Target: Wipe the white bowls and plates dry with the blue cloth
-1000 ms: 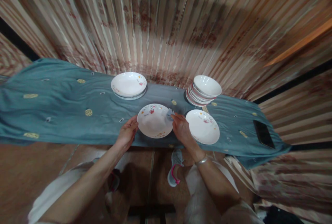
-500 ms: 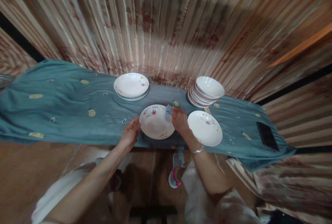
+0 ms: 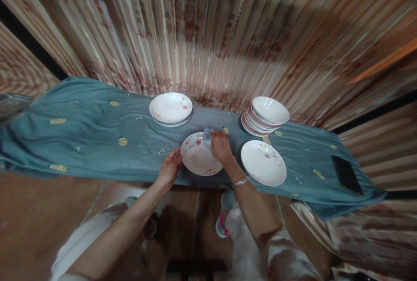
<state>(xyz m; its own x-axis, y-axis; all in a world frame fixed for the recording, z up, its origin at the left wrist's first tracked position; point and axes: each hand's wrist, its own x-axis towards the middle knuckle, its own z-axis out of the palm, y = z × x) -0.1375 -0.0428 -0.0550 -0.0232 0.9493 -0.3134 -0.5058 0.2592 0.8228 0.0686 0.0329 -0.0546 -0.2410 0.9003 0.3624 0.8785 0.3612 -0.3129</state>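
Note:
A white plate [image 3: 200, 159] with a flower pattern lies in front of me on the cloth-covered table. My left hand [image 3: 171, 163] grips its left rim, the thumb side towards the plate. In the fingers of my right hand [image 3: 221, 145] is a bluish cloth [image 3: 207, 133], pressed against the plate's far rim. To the right of that hand lies another flowered plate [image 3: 263, 163], apart from it. Behind and to the left stands a small stack of plates [image 3: 171, 108].
A stack of bowls [image 3: 269, 110] stands at the back right, close to the curtain [image 3: 202, 38]. Near the right end of the teal tablecloth [image 3: 97, 137] lies a black phone [image 3: 347, 174]. Dark poles rise at both sides.
My right hand has moved the cloth leftward along the plate's far rim. My left hand keeps its hold on the left rim. The whole view has shifted slightly.

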